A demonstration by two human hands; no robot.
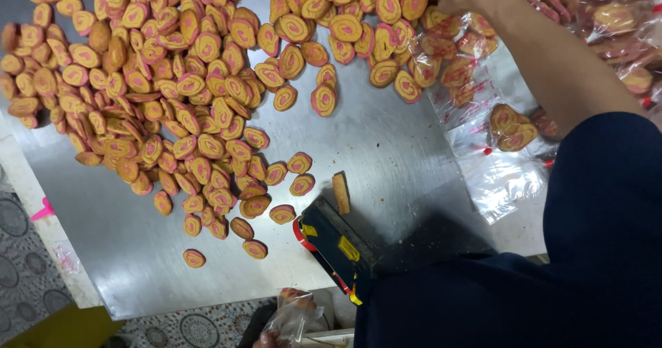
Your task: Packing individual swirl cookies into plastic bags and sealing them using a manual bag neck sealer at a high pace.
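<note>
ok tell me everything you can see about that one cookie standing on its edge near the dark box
The cookie on edge is a flat slice turned sideways, so only its tan-brown baked rim shows and its swirl face is hidden. It stands on the steel table just above the dark box, apart from the pile; whether it touches the box is unclear.

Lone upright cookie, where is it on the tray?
The upright cookie stands on edge at lower centre of the head view, on bare metal tray, just above the dark device and right of the cookie pile.

Bakery packing table (386,148): heaped cookies (179,93)
</note>
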